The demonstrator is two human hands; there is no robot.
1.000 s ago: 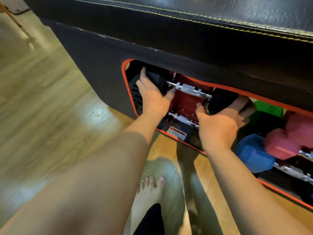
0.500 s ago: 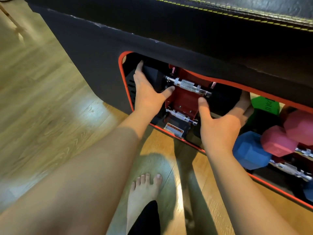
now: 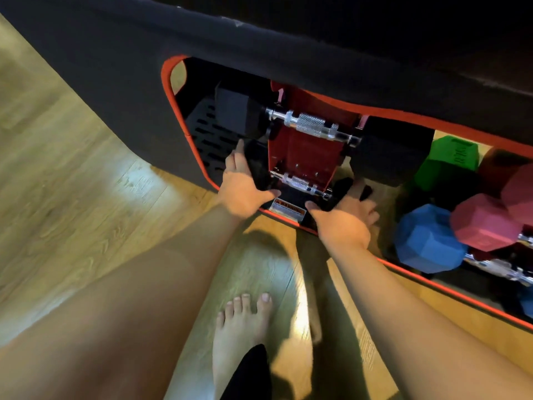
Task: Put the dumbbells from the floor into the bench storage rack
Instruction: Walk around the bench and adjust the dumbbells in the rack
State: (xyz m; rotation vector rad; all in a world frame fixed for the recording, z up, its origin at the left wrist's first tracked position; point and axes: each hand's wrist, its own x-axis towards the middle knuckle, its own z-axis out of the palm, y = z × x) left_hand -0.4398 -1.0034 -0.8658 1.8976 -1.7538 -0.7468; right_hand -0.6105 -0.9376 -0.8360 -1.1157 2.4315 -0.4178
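Observation:
The black bench has an orange-rimmed opening (image 3: pixel 166 82) with a red rack (image 3: pixel 302 151) inside. An upper black dumbbell (image 3: pixel 314 127) with a chrome handle lies across the rack's top cradle, untouched. Below it sits a lower black dumbbell (image 3: pixel 300 183). My left hand (image 3: pixel 242 189) cups its left head, thumb towards the handle. On the other side, my right hand (image 3: pixel 343 220) wraps around its right head, fingers partly hidden behind it.
Further right in the opening lie a blue dumbbell (image 3: pixel 424 241), a pink dumbbell (image 3: pixel 484 223) and a green one (image 3: pixel 450 157). A warning sticker (image 3: pixel 287 210) marks the rack's base. My bare foot (image 3: pixel 239 321) stands on the wooden floor (image 3: pixel 72 183) just before the bench.
Both hands have let go of the upper dumbbell's heads and dropped to the heads of the lower one. The upper dumbbell stays in its cradle.

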